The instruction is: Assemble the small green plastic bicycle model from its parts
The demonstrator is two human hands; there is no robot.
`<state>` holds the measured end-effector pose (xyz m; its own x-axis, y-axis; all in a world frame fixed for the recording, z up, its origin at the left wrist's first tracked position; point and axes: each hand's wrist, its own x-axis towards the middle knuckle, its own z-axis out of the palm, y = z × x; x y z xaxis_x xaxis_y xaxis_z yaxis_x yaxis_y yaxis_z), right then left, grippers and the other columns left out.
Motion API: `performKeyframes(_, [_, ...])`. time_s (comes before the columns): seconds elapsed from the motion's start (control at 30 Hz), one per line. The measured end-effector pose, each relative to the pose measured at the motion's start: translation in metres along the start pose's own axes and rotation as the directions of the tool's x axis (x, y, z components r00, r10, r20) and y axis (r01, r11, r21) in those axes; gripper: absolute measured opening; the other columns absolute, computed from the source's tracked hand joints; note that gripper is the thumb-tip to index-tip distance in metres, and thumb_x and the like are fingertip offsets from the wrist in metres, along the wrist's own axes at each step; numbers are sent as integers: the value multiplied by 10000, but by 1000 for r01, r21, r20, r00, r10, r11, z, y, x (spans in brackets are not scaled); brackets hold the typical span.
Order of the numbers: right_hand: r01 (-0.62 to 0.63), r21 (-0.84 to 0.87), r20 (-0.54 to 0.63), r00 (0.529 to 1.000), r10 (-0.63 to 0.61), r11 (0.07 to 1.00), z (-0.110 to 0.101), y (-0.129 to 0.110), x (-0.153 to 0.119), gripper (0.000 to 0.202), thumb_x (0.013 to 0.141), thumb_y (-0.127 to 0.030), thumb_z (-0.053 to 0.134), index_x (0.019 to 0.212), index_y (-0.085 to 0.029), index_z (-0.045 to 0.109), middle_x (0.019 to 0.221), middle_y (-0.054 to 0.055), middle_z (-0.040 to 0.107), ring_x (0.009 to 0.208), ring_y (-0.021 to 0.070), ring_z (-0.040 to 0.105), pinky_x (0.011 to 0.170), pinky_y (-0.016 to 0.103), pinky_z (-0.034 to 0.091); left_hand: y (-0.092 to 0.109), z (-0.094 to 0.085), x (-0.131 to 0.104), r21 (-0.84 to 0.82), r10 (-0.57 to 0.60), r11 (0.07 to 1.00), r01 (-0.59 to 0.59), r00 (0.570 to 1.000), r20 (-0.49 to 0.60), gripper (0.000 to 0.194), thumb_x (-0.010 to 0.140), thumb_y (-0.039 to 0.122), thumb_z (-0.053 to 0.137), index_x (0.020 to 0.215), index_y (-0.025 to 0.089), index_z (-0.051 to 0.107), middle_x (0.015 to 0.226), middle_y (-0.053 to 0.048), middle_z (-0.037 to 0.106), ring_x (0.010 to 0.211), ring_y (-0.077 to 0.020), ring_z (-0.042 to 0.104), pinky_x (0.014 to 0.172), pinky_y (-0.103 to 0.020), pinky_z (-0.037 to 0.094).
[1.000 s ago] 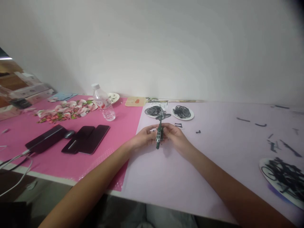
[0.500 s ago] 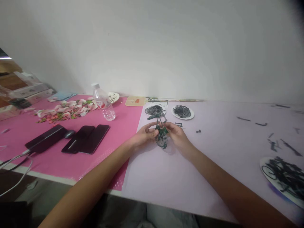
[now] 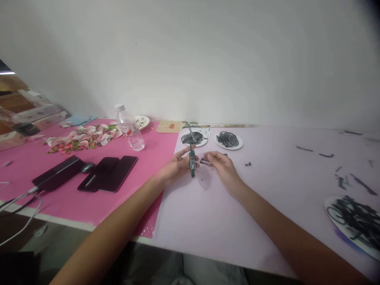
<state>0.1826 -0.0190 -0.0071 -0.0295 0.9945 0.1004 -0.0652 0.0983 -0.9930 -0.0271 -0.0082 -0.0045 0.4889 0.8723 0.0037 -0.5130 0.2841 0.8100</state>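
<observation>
Two covers, pink and pale, split your desk. A big white plate of black parts sat at the pale side's right end, fwiw. Your left hand gripped the green mini bike over the pale bit, while your right hand pinched a small dark frame piece just beside it.

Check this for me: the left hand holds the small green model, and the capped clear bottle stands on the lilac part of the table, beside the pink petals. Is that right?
Not quite: the head view shows the capped clear bottle standing on the pink part of the table, not the lilac. The rest holds.
</observation>
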Motion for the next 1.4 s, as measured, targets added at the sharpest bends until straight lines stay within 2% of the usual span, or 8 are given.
performKeyframes(0.33, [4,-67,-172,985,-15,998,-3,-7,2,270,831,-461,725,901,-201,741,1008,68,759,1038,240,667,963,368,458,4,1,-1,-21,-2,1000,2,999,-41,646,775,201,855,1377,230,623,1022,-63,719,841,-202,731,817,-336,531])
performKeyframes(0.5, [20,-81,-270,962,-41,997,-16,-13,12,237,829,-440,738,886,-211,750,993,53,742,1006,208,633,843,306,456,5,2,0,-17,22,1000,-23,996,-90,590,771,230,869,1318,214,648,1036,-70,727,912,-233,744,816,-337,546])
performKeyframes(0.6, [-63,177,-156,984,91,982,-28,-26,19,236,786,-403,789,920,-212,750,824,8,661,747,133,556,582,236,383,7,3,1,-16,69,997,-72,984,-163,509,778,244,871,1244,201,671,1049,-65,730,906,-213,738,820,-331,554])
performKeyframes(0.7, [-232,409,98,973,210,882,-42,-41,24,244,765,-355,808,926,-194,720,600,-70,420,495,80,278,420,228,171,9,2,3,5,125,992,-127,966,-226,454,791,270,866,1198,192,682,1036,-62,736,910,-197,727,819,-322,556])
performKeyframes(0.87, [-176,509,101,984,144,843,-59,-56,26,195,807,-341,756,906,-194,676,527,-112,184,475,93,89,393,240,109,7,-7,8,72,194,981,-180,940,-281,344,798,355,864,1024,135,727,1020,-83,751,869,-161,702,848,-302,554])
performKeyframes(1.13, [-115,349,4,993,121,930,-56,-43,30,195,797,-433,684,830,-249,627,527,-86,242,469,127,145,431,300,154,1,-14,12,138,211,977,-162,832,-513,282,815,323,847,975,127,722,952,-64,746,810,-105,684,772,-211,527])
performKeyframes(1.3, [-64,186,-9,998,67,981,-50,-37,27,289,806,-531,679,854,-248,647,539,-74,284,476,121,193,442,287,165,-1,-17,14,144,219,975,-169,837,-502,334,797,328,858,1011,120,706,966,-80,750,816,-116,701,806,-239,545])
performKeyframes(1.4, [-7,-57,96,995,13,998,-39,-31,18,323,809,-537,730,886,-225,708,567,-51,451,491,110,316,471,275,230,-3,-17,15,157,225,973,-168,839,-496,394,772,367,876,1021,120,699,929,-65,744,768,-108,689,792,-246,548])
